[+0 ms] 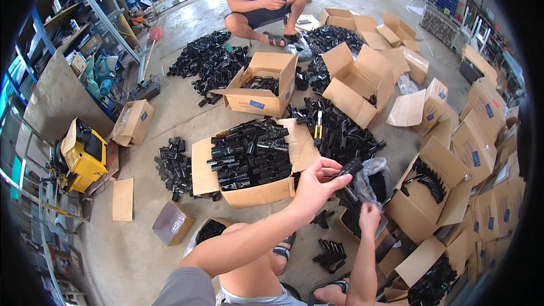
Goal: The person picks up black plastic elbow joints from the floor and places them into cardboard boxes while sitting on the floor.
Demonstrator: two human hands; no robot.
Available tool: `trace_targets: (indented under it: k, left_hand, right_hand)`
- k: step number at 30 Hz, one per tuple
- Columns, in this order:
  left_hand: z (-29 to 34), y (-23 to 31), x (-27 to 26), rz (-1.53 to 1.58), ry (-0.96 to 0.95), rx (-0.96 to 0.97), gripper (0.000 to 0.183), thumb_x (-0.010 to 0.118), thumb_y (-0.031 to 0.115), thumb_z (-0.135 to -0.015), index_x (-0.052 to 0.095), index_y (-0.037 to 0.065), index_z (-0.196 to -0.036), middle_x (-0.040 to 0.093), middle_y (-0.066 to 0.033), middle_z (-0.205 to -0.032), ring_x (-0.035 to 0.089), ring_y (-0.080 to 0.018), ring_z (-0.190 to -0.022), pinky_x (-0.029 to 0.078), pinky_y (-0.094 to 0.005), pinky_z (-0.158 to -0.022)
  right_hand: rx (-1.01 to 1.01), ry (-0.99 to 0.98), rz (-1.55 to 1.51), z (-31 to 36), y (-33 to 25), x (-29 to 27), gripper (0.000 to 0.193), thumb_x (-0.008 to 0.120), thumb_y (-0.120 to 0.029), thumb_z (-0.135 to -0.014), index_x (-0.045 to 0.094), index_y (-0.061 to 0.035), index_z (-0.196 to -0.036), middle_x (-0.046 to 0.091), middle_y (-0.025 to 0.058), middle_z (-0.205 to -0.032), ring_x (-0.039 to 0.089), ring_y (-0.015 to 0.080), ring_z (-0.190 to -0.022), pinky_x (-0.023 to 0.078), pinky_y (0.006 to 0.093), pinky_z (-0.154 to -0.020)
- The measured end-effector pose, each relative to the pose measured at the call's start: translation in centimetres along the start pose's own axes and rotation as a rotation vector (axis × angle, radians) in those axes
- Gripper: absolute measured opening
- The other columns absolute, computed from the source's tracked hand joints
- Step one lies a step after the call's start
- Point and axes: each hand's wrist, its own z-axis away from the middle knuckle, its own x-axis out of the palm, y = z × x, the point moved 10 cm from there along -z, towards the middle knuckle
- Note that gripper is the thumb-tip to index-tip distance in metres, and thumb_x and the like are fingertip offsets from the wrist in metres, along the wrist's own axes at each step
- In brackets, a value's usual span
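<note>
My left hand (318, 186) pinches a black tubular part (350, 169) between thumb and fingers. Lower and to the right, my right hand (370, 219) is closed on the edge of a clear plastic bag (371, 177). Black pieces show in and around the bag, which sits at a small carton partly hidden by my hands. Left of my hands, an open cardboard box (258, 196) is heaped with black tubular parts (249, 156). A yellow-and-black handled tool (319, 130) lies on a pile of black parts (351, 136) beyond my left hand.
Across from me a person (255, 0) squats, handling a small black piece. Open cartons (258, 102) and further piles of black parts (207, 62) spread over the floor. Boxes (476, 141) stack along the right. A yellow machine (85, 156) and shelves (54, 11) stand left.
</note>
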Motion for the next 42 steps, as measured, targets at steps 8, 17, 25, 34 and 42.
trace_targets:
  k: [8, 17, 25, 34, 42]
  left_hand:
    - [0.5, 0.9, -3.8, 0.136, 0.186, -0.067, 0.028, 0.079, 0.015, -0.089, 0.057, 0.012, -0.107, 0.067, -0.0007, -0.097, 0.065, -0.0104, -0.087, 0.053, -0.0279, -0.074]
    - [0.3, 0.7, -4.2, 0.103, 0.201, -0.04, 0.033, 0.081, 0.022, -0.088, 0.057, 0.012, -0.11, 0.067, -0.0002, -0.096, 0.064, -0.011, -0.089, 0.051, -0.0296, -0.076]
    - [0.6, 1.4, -4.0, 0.084, 0.172, 0.027, 0.023, 0.073, 0.012, -0.094, 0.056, 0.014, -0.109, 0.069, 0.0002, -0.097, 0.066, -0.0106, -0.088, 0.05, -0.0275, -0.074]
    - [1.8, 2.3, -0.8, 0.052, 0.074, 0.126, 0.028, 0.077, 0.009, -0.09, 0.057, 0.011, -0.109, 0.064, -0.0035, -0.109, 0.065, -0.0116, -0.094, 0.051, -0.027, -0.082]
    - [2.3, 3.2, 0.0, 0.008, 0.045, 0.255, 0.029, 0.078, 0.004, -0.088, 0.059, 0.007, -0.11, 0.063, -0.0049, -0.11, 0.063, -0.0106, -0.096, 0.05, -0.024, -0.082]
  right_hand:
    - [0.328, -0.209, 0.496, 3.3, 10.0, 4.4, 0.027, 0.077, -0.017, -0.082, 0.069, -0.0075, -0.106, 0.072, 0.0203, -0.11, 0.068, 0.0385, -0.108, 0.053, 0.0483, -0.093]
    - [0.18, 0.009, 0.273, 4.2, 8.1, 2.5, 0.017, 0.063, -0.013, -0.09, 0.071, -0.0034, -0.1, 0.074, 0.0208, -0.099, 0.071, 0.0384, -0.098, 0.054, 0.0481, -0.087]
    - [-0.09, 0.013, -0.715, 5.2, -16.8, -6.2, 0.017, 0.067, -0.007, -0.096, 0.065, 0.002, -0.11, 0.074, 0.0097, -0.099, 0.07, 0.013, -0.09, 0.054, 0.0262, -0.08]
    - [-0.282, -0.15, -0.832, 7.0, -27.6, -9.1, 0.018, 0.073, -0.001, -0.089, 0.071, 0.0027, -0.107, 0.074, 0.007, -0.101, 0.068, 0.0097, -0.089, 0.055, 0.025, -0.082]
    - [-0.217, -0.163, -0.788, 7.1, -27.9, -8.3, 0.019, 0.076, -0.002, -0.087, 0.075, 0.0033, -0.105, 0.076, 0.0084, -0.098, 0.069, 0.0107, -0.088, 0.054, 0.0254, -0.081]
